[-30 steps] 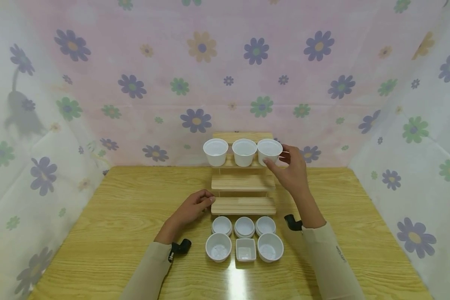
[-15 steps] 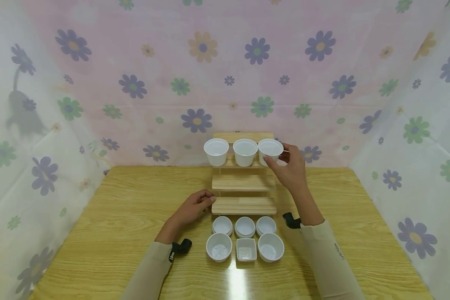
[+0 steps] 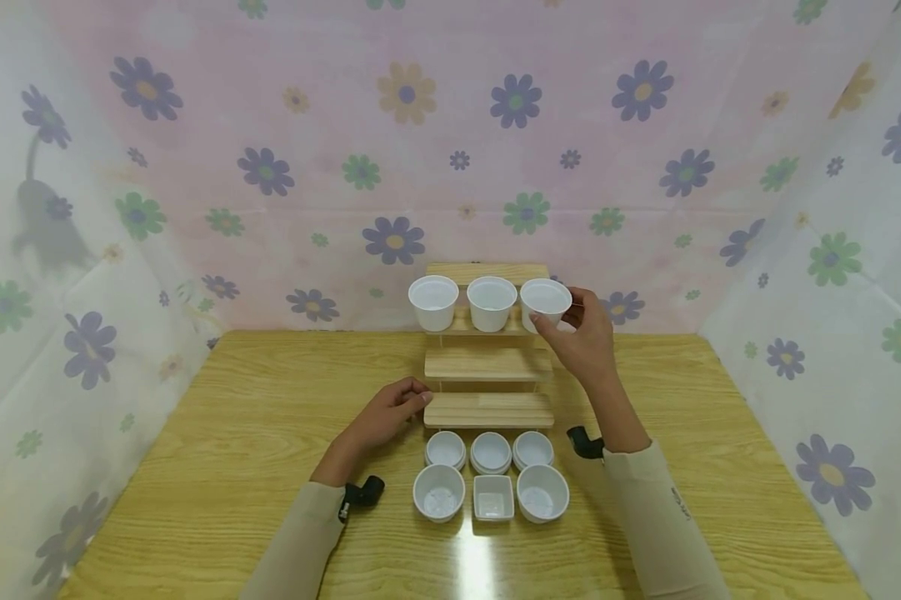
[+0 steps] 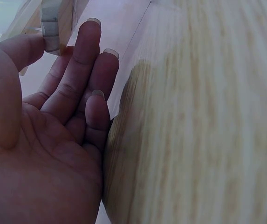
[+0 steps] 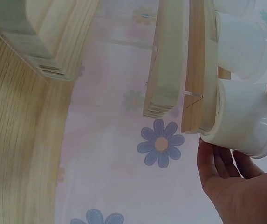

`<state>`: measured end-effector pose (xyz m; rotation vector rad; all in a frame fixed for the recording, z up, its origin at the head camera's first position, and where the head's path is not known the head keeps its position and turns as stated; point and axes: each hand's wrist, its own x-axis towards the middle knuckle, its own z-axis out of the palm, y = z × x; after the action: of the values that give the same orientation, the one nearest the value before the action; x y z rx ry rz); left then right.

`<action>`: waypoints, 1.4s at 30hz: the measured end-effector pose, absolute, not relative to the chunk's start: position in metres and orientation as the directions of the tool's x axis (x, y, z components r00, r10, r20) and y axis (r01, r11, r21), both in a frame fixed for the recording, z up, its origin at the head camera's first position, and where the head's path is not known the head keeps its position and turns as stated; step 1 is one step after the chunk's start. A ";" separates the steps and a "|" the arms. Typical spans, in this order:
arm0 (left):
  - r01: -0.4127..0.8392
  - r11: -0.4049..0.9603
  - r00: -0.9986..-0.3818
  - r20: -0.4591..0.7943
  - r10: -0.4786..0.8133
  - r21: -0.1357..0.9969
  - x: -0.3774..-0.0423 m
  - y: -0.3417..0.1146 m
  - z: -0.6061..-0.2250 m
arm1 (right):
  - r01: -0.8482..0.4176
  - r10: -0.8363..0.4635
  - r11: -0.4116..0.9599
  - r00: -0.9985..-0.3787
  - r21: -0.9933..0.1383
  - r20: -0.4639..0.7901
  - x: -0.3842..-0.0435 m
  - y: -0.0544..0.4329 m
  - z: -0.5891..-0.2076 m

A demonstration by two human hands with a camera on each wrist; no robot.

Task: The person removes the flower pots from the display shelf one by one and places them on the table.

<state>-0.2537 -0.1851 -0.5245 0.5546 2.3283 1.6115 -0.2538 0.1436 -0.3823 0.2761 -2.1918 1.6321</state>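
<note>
In the head view, three white plastic cups stand in a row on an upper step of a wooden tiered stand (image 3: 488, 365). My right hand (image 3: 591, 346) grips the rightmost cup (image 3: 546, 297), thumb at its front and fingers round its far side. The right wrist view has this cup (image 5: 245, 116) upright at the end of its wooden step. My left hand (image 3: 384, 418) rests beside the left end of the lowest step (image 3: 488, 410). In the left wrist view its thumb (image 4: 27, 49) touches the step's end, the other fingers loosely extended below.
Before the stand are small round white bowls (image 3: 491, 451), some stacked. Nearer sit two larger white bowls (image 3: 543, 493) flanking a square white dish (image 3: 493, 498). A flowered cloth (image 3: 450, 183) hangs close behind the stand and along both sides of the wood-grain table (image 3: 285, 375).
My right hand has shifted the rightmost cup slightly to the right, widening the gap to the middle cup. The left hand stays where it was.
</note>
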 end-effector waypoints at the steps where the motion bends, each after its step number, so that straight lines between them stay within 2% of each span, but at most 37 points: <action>1: 0.164 0.312 -0.895 0.008 0.446 0.936 -0.254 -0.185 -0.524 | -0.376 0.075 0.298 -0.907 -0.878 0.414 -0.253 0.144 -0.382; 20: 0.167 0.315 -0.893 0.008 0.449 0.934 -0.253 -0.185 -0.523 | -0.339 0.044 0.246 -0.932 -0.908 0.360 -0.250 0.153 -0.394; 28: 0.175 0.300 -0.892 0.022 0.451 0.938 -0.253 -0.184 -0.523 | -0.385 0.041 0.224 -0.914 -0.895 0.403 -0.267 0.162 -0.419; 35: 0.169 0.310 -0.894 0.014 0.448 0.936 -0.253 -0.184 -0.524 | -0.405 0.020 0.207 -0.908 -0.891 0.418 -0.262 0.164 -0.417; 42: 0.177 0.310 -0.889 0.016 0.458 0.934 -0.254 -0.185 -0.524 | -0.394 0.018 0.251 -0.911 -0.884 0.411 -0.256 0.170 -0.419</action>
<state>-0.2536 -0.1848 -0.5240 0.5780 2.3260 1.6085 -0.2560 0.1704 -0.4189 0.3455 -2.1915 1.7022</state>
